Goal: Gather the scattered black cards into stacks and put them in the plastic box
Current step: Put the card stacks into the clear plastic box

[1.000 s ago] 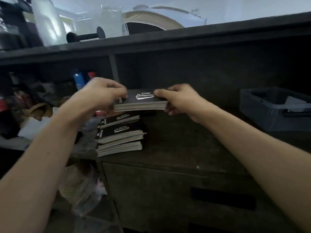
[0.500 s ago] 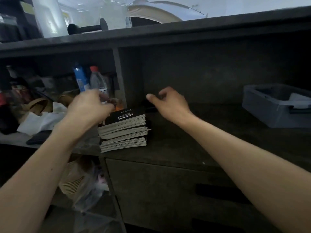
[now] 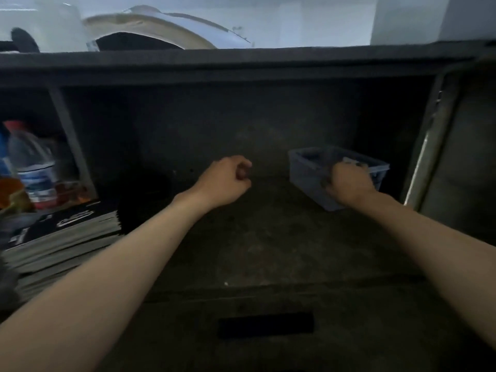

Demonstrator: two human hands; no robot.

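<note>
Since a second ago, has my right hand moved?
Yes. The right hand was by the card stack and has gone rightward to the plastic box, where it now grips the near rim.

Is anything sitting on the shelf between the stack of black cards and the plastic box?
Nothing visible does. Only the left hand hovers over the shelf between the card stack and the plastic box, whose rim the right hand grips.

Dim, motion-blurred and wide-angle-bent, with bright daylight above and deep shadow in the recess.
</note>
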